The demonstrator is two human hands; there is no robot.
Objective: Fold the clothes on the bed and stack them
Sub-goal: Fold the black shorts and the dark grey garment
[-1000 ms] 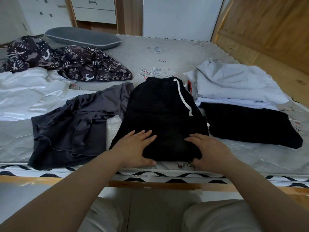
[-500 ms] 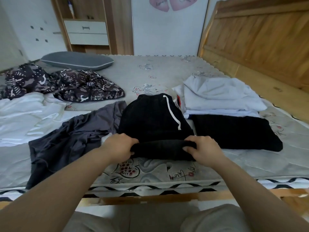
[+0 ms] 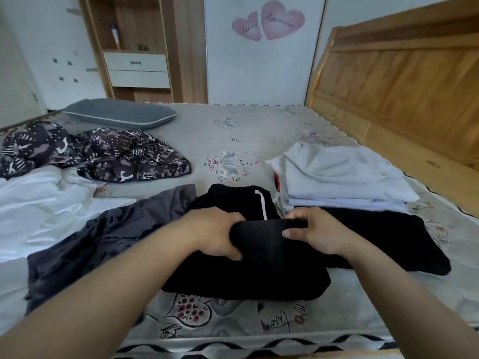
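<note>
A black garment with a white side stripe (image 3: 259, 263) lies on the bed (image 3: 233, 141) right in front of me, its near part turned over toward the far end. My left hand (image 3: 215, 234) grips the left end of the raised fold. My right hand (image 3: 316, 234) grips the right end, thumb on top. To the right sits a stack of folded clothes: white pieces (image 3: 342, 174) on top of a black one (image 3: 404, 239). A dark grey garment (image 3: 103, 237) lies unfolded to the left, partly under my left forearm.
White clothes (image 3: 39, 203) lie crumpled at the left. A dark patterned garment (image 3: 103, 154) and a grey pillow (image 3: 116, 115) sit farther back. A wooden headboard (image 3: 401, 81) runs along the right side. A wardrobe with drawers (image 3: 137, 68) stands behind the bed.
Both hands went from pressing flat on the black garment's near edge to gripping it, then lifted and carried that edge away from me over the garment. The camera tilted up.
</note>
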